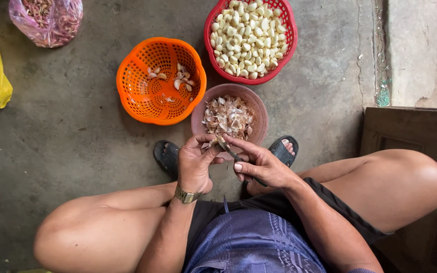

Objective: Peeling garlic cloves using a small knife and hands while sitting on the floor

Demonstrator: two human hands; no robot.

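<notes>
The left hand (194, 164) pinched a small garlic clove (213, 143) tight while the right hand (261, 164) gripped a little dark-handled knife (228, 150) against it — right over the round brown plastic bowl (261, 108), probably so the skins fell in.

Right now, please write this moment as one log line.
left hand: holds garlic clove | right hand: holds small knife, blade at clove | below: brown bowl of skins | orange basket: few cloves

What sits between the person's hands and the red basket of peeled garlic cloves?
In the head view, a brown bowl of papery garlic skins lies between the hands, left hand and right hand, and the red basket. Its near rim is just beyond the fingertips.
</notes>
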